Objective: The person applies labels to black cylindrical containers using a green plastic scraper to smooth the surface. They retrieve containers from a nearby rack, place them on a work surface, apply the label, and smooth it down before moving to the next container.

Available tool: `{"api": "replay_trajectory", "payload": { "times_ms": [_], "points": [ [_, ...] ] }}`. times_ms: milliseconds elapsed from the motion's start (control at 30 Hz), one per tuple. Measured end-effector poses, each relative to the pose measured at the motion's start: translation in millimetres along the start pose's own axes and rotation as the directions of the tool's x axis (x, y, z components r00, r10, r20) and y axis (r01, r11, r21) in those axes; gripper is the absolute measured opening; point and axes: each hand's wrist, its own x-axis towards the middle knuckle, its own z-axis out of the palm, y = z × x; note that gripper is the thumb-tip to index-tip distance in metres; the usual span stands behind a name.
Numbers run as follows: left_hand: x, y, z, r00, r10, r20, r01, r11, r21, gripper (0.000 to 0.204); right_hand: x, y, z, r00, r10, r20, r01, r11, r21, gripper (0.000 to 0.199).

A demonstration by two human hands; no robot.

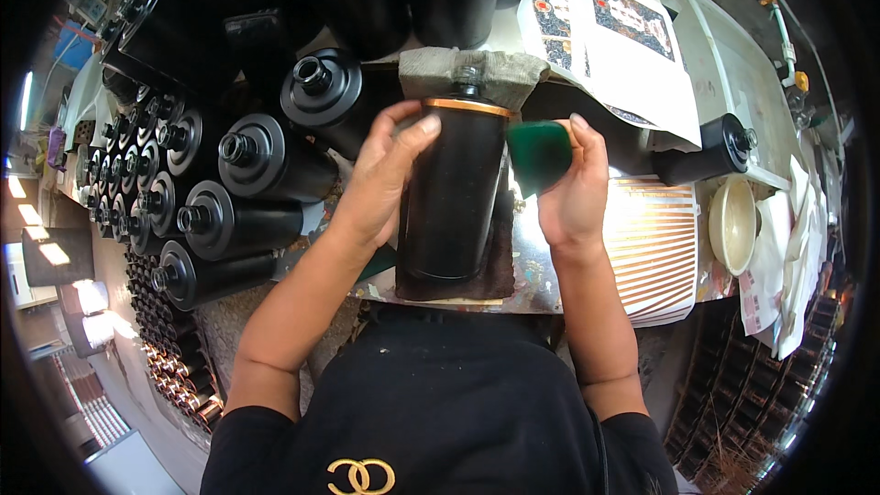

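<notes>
A matte black bottle point(454, 192) lies in front of me, its neck pointing away and its base near the table edge. Round its shoulder runs a shiny copper-coloured band point(467, 107). My left hand point(385, 170) grips the bottle's left side, with the thumb just below the band. Between the thumb and fingers of my right hand point(576, 183) is a flat green scraper point(539, 154), its edge close beside the bottle's right side. Whether it touches the bottle I cannot tell. Under the bottle is a dark cloth point(500, 280), and a folded grey cloth point(518, 69) lies at the neck.
Many black bottles point(247, 220) lie stacked at the left. On the right are a sheet of copper-coloured strips point(651, 247), a cream bowl point(732, 225) and another black bottle point(706, 151). Printed white sheets point(632, 64) lie at the back right, beside a white tray point(733, 55).
</notes>
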Motion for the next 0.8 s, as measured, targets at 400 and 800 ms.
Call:
{"api": "replay_trajectory", "payload": {
  "times_ms": [400,800],
  "points": [
    [-10,-1,17,0.979,0.206,-0.009,-0.206,0.978,-0.036,0.047,-13,-8,29,0.972,0.040,0.232,0.123,0.754,-0.645,0.043],
    [-25,5,23,0.968,0.241,0.077,-0.245,0.968,0.048,0.059,-30,-9,26,0.945,0.000,0.327,0.169,0.856,-0.489,0.049]
  ]
}}
